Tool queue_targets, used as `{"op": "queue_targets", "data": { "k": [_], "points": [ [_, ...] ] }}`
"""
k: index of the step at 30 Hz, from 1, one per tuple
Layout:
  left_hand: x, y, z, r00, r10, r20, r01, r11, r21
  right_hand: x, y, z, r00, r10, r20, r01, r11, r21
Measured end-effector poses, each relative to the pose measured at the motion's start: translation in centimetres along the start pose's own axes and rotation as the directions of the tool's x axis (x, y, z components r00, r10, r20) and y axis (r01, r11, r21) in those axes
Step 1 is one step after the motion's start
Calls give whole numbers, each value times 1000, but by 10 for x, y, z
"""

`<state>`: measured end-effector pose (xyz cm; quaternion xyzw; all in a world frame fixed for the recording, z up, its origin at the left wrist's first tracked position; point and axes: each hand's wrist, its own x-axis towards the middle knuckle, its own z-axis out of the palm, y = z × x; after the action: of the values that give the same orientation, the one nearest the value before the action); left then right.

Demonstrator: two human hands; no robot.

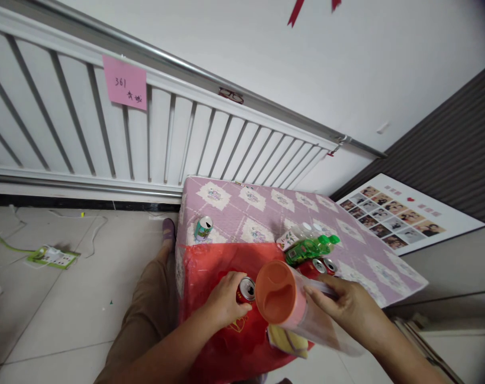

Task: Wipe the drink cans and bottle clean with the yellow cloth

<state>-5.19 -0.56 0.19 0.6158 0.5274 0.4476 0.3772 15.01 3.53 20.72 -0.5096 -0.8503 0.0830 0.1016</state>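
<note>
Head view, looking down at a small table: the right hand (348,304) is wrapped around a clear plastic jar (306,314), fingers closed along its side, holding it tipped over so the orange lid (276,292) faces up toward the camera. The jar hangs just above the near edge of the table. The left hand (225,298) is curled round a red can (246,289), which stands on a red bag (214,261) spread over the near part of the table; the can's silver top pokes out past the fingers. Right behind the lid there are two more red cans (324,265) and a couple of green bottles (310,246) lying on their sides. A green can (203,227) stands well apart near the left edge, on the purple patterned cloth (266,205). Under the jar something yellow (286,341) sticks out, can't tell what.
</note>
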Motion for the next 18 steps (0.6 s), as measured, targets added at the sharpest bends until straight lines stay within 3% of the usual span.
{"op": "queue_targets", "data": {
  "k": [18],
  "points": [
    [-1,-1,1,1000,-3,-2,3,1000,-7,1,3,-1,999,-18,34,19,1000,-19]
  ]
}}
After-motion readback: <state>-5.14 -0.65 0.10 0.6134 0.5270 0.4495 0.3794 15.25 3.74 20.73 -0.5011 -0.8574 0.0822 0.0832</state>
